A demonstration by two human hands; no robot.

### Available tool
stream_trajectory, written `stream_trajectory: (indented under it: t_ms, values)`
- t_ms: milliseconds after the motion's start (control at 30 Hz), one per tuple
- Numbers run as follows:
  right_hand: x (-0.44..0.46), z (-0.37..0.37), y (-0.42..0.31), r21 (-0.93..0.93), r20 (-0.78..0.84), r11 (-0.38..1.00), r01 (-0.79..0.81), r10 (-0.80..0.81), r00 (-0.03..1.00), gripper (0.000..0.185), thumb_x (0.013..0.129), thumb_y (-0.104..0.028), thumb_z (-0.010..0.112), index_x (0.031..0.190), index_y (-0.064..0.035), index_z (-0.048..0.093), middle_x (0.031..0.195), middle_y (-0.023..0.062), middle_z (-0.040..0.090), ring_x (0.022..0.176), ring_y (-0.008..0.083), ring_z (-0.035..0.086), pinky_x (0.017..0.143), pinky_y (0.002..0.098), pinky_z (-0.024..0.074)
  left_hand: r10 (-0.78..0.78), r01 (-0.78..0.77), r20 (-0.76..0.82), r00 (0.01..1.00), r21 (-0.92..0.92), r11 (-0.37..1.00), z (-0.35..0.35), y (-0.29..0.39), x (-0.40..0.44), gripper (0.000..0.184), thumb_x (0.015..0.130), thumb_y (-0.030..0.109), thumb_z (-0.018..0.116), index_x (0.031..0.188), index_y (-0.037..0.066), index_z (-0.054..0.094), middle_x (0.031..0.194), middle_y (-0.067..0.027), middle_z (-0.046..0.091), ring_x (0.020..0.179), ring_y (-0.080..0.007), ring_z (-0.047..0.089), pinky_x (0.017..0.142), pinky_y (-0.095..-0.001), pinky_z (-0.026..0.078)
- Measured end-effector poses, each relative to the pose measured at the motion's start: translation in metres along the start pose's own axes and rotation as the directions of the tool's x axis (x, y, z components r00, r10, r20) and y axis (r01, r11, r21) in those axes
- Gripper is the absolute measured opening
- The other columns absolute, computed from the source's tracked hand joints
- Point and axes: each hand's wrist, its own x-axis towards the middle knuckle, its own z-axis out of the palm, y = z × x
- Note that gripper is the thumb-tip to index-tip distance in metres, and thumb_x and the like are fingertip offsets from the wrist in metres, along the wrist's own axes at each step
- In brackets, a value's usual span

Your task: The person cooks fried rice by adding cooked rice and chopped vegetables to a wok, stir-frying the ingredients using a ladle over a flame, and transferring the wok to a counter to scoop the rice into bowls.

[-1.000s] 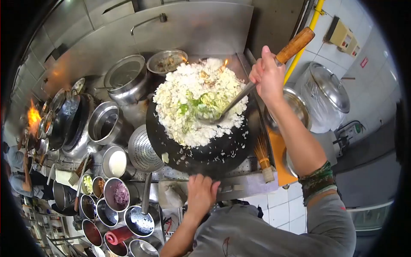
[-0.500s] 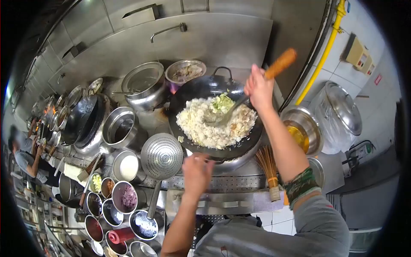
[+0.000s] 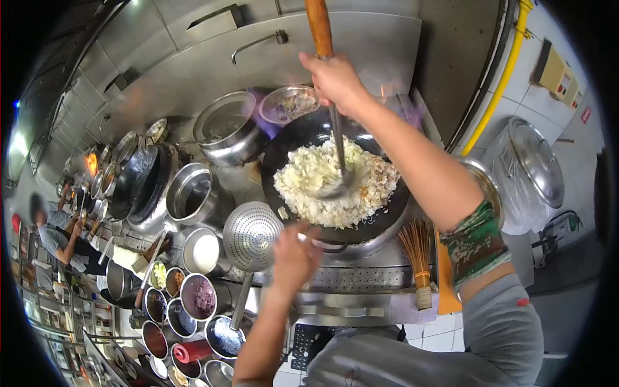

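The right hand (image 3: 338, 84) is closed around the ladle (image 3: 338, 135); the ladle's bowl sits below it in the rice mixture (image 3: 300, 177) inside the wok (image 3: 276, 155). The left hand (image 3: 296, 258) is at the wok's near edge; blur prevents telling its grip or contact. The strainer (image 3: 253, 227) lies just beyond the left hand.

Caution: a hard ladle sweep could spill rice over the rim. An unsecured wok could tip. Flame (image 3: 412, 115) beyond the wok could scorch the right forearm if it drops.

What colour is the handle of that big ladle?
The ladle handle is orange-brown; it shows best in the head view, above the right hand.
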Motion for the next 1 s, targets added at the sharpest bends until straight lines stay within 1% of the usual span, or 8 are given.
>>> stream_trajectory:
  t_ms: [67,167,267,400,500,567,733,1000]
  values:
    - [0.002,0.007,-0.02,-0.078,-0.006,0.996,-0.049,0.049,0.999,0.041,0.094,-0.03,0.059,0.062,-0.0131,0.04,0.046,-0.0042,0.033,0.035,0.0082,0.031,0.035,0.0274,0.0287,0.013,-0.014,0.007,1.0,0.044,0.999,0.006,0.026,-0.01,0.033,0.079,0.022,0.07,0.109,0.01,0.065,0.115,-0.0077,0.055,0.107,-0.0289,0.051,0.083,-0.0434,0.04]
    - [-0.008,0.008,-0.011,0.132,-0.174,0.983,0.126,-0.102,0.979,0.043,0.093,-0.032,0.06,0.061,-0.0134,0.039,0.047,-0.0039,0.034,0.035,0.0097,0.03,0.034,0.0286,0.0276,-0.012,0.015,0.049,0.999,-0.058,0.998,0.025,0.025,-0.01,0.025,0.081,0.025,0.069,0.099,0.008,0.064,0.1,-0.0078,0.057,0.097,-0.0285,0.052,0.077,-0.0414,0.039]
    - [-0.017,0.012,0.026,0.17,-0.16,0.984,-0.05,0.077,0.984,0.035,0.094,-0.027,0.058,0.068,-0.0141,0.039,0.047,-0.0035,0.031,0.036,0.0101,0.029,0.035,0.03,0.027,0.049,-0.054,-0.027,0.998,-0.231,0.971,0.036,0.023,-0.014,0.017,0.082,0.021,0.068,0.089,0.007,0.06,0.089,-0.0093,0.054,0.087,-0.0305,0.051,0.073,-0.0426,0.038]
    - [-0.031,-0.017,-0.053,0.135,-0.093,0.974,-0.184,0.197,0.976,0.02,0.093,-0.022,0.055,0.088,-0.0088,0.041,0.054,-0.0024,0.032,0.04,0.0105,0.028,0.038,0.0293,0.0291,0.09,-0.116,-0.098,0.991,-0.309,0.944,-0.009,0.056,-0.019,0.016,0.08,0.013,0.069,0.085,0.004,0.057,0.086,-0.0136,0.051,0.084,-0.035,0.048,0.072,-0.0443,0.039]
    - [-0.07,-0.017,-0.057,0.056,-0.189,0.963,-0.265,0.271,0.944,0.024,0.092,-0.023,0.057,0.079,-0.0091,0.044,0.051,-0.0017,0.035,0.038,0.0115,0.032,0.037,0.0301,0.0303,-0.018,-0.026,-0.105,0.994,-0.402,0.915,-0.039,0.081,-0.022,0.014,0.08,0.01,0.069,0.08,0.003,0.057,0.084,-0.0146,0.053,0.083,-0.0353,0.049,0.074,-0.0437,0.039]
    - [-0.091,-0.011,-0.043,-0.152,-0.378,0.98,-0.125,0.059,0.924,0.033,0.093,-0.026,0.059,0.068,-0.013,0.042,0.051,-0.0043,0.032,0.038,0.0093,0.03,0.035,0.0288,0.0266,-0.028,-0.011,-0.096,0.995,-0.379,0.925,-0.003,0.062,-0.037,0.014,0.08,0.011,0.069,0.08,0.003,0.057,0.085,-0.0143,0.053,0.084,-0.035,0.049,0.074,-0.0432,0.039]
    - [-0.15,-0.016,-0.038,-0.085,-0.361,0.978,0.189,-0.207,0.909,0.043,0.094,-0.027,0.06,0.061,-0.012,0.037,0.047,-0.002,0.03,0.033,0.0107,0.029,0.034,0.0286,0.0264,0.04,-0.078,-0.105,0.994,-0.382,0.921,0.016,0.048,-0.11,0.014,0.079,0.013,0.069,0.08,0.004,0.058,0.086,-0.0144,0.052,0.088,-0.0359,0.049,0.074,-0.0459,0.04]
    - [-0.113,-0.039,-0.078,-0.016,-0.374,0.999,0.039,-0.042,0.927,0.043,0.094,-0.032,0.06,0.064,-0.016,0.034,0.047,-0.0037,0.031,0.035,0.0096,0.027,0.035,0.0283,0.0238,0.022,-0.057,-0.125,0.992,-0.287,0.956,0.035,0.023,-0.02,0.015,0.081,0.017,0.068,0.085,0.005,0.059,0.09,-0.0134,0.053,0.089,-0.0349,0.049,0.075,-0.0445,0.04]
